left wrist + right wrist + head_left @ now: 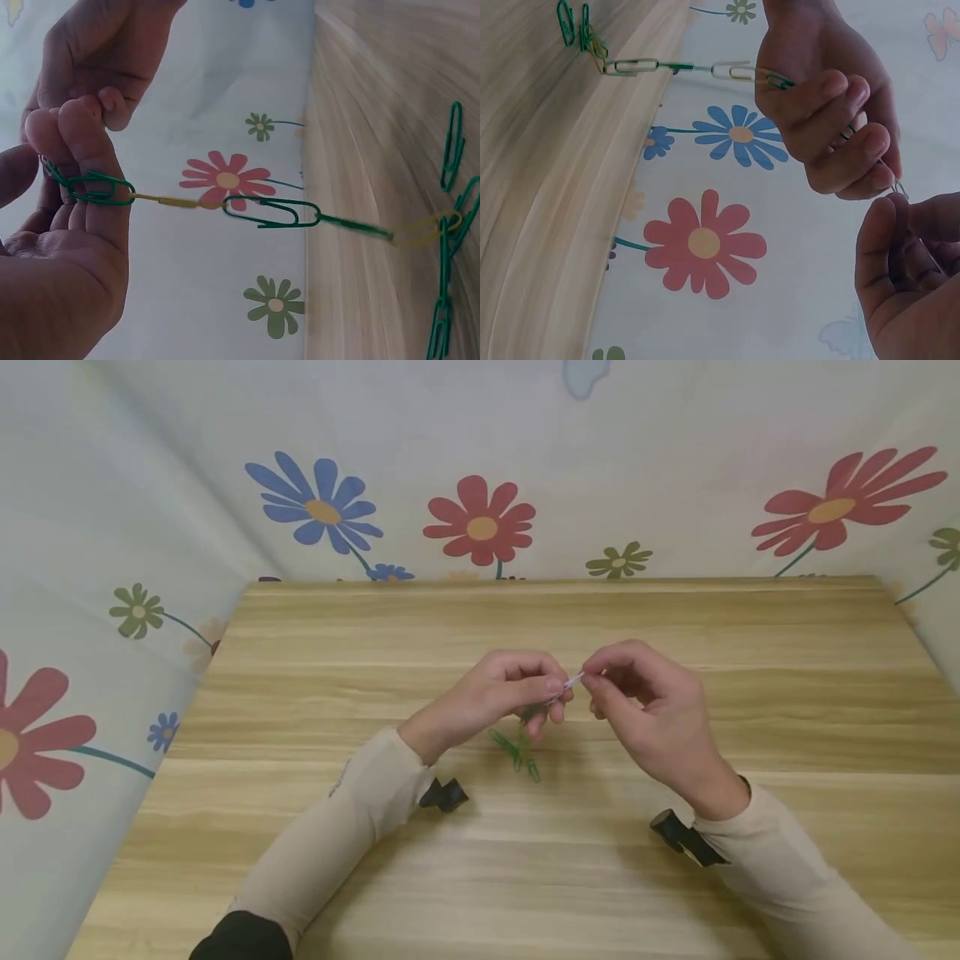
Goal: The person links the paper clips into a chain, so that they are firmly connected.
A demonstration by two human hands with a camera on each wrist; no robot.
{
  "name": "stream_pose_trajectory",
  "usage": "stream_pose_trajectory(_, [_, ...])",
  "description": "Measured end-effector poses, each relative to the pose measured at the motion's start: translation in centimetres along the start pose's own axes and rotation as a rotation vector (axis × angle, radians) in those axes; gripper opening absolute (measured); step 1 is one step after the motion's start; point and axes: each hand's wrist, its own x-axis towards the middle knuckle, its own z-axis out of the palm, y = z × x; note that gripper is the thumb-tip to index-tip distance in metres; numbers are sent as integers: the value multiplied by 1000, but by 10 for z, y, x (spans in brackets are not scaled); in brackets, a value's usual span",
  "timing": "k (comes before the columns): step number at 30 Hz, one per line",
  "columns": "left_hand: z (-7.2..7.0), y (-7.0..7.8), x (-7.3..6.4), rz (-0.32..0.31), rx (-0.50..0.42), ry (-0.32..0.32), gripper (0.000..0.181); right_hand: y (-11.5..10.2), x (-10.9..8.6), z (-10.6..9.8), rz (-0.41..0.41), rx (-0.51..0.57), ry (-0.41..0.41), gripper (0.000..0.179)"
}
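My left hand point(497, 687), near the middle of the table, pinches the upper end of a paper clip chain point(270, 212) between thumb and fingers. Green and yellow clips are linked in it, and it hangs past the fingers until its lower links lie on the wood. Just to the right, my right hand point(663, 714) pinches a pale, whitish paper clip point(573, 680) with thumb and forefinger. This clip spans the small gap between both hands' fingertips. Fingers partly hide the topmost links.
The wooden table point(787, 693) carries the chain's lower green clips point(517, 752) below the left hand. A flower-printed cloth point(675, 460) stands behind the table and at its sides. Dark wrist-worn devices point(678, 837) protrude from the sleeves.
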Motion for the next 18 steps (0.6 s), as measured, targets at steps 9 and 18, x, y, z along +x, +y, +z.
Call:
stream_pose_trajectory(9, [-12,10,-6,57,-8,109,17,6,-3,5,182,-86,-133,26])
stream_pose_trajectory(18, [-25,16,-10,127,-35,170,17,33,-14,24,390,-375,-723,21])
